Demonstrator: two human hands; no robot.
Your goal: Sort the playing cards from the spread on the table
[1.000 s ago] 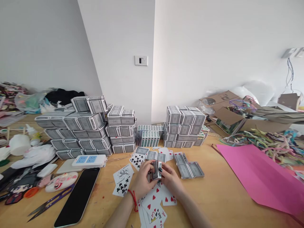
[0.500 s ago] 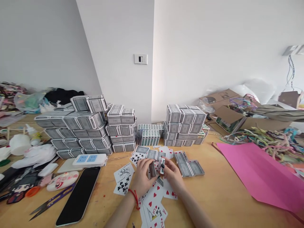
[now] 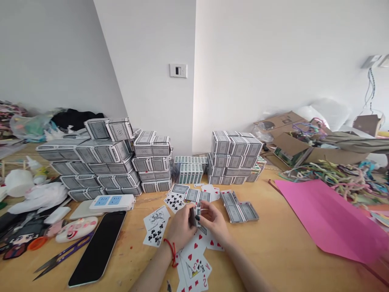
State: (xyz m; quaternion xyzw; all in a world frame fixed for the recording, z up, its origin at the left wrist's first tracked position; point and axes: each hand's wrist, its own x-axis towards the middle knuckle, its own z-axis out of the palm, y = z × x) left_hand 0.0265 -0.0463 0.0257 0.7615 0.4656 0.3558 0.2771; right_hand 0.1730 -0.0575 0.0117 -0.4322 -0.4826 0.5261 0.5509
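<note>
One wooden worktop [image 3: 267, 259] carries everything before me. Grey card-backed blocks [image 3: 101, 154] are stacked in a wide bank at its left rear, a pink sheet [image 3: 331, 223] lies at the right, and a smaller block stack [image 3: 235, 158] stands right of centre, against the rear. A black phone [image 3: 97, 249] lies left of my arms. My left hand [image 3: 181, 224] curls round something and my right hand [image 3: 217, 225] pinches, both above loose playing cards [image 3: 194, 251]. Smallest are the pieces I grip: a folded grey one [image 3: 192, 217] in the left, a narrow white-and-green one [image 3: 198, 210] in the right, side by side; whether they touch, I cannot tell.
</note>
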